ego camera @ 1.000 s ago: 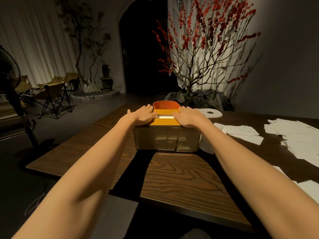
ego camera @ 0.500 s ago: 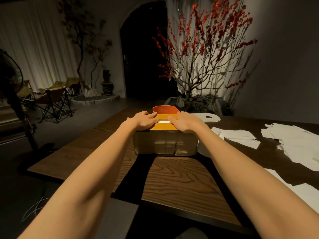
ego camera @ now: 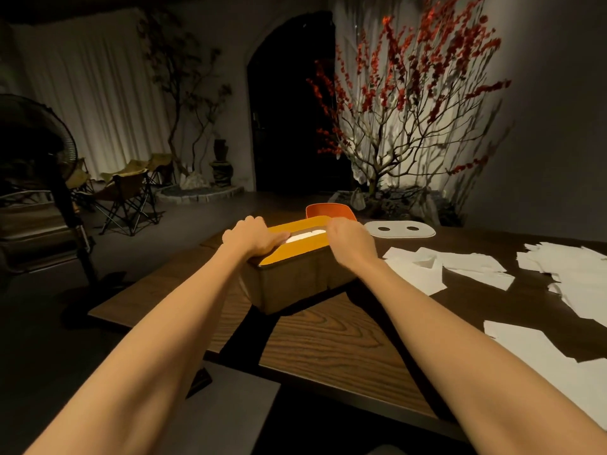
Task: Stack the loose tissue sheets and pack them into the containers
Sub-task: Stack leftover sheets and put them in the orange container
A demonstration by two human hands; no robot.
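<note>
1. Tissue box (ego camera: 295, 284) near the left end of a dark wooden table (ego camera: 345, 349), turned at an angle, orange lid (ego camera: 302, 246) on, white tissue showing through the lid's slot (ego camera: 303, 237).
2. Left hand (ego camera: 253, 236) on the lid's left end, fingers bent over the edge, gripping lid and box.
3. Right hand (ego camera: 351, 241) on the lid's right end, fingers curled down over it; seemingly a grip too.
4. Just behind: a second, red-orange container (ego camera: 330, 211), open; beside it a pale lid with two holes (ego camera: 399, 229), lying flat.
5. Right of the box: many loose tissue sheets (ego camera: 460, 269), scattered and unstacked.
6. Judged progress: one box packed and closed; second container and most sheets left.
</note>
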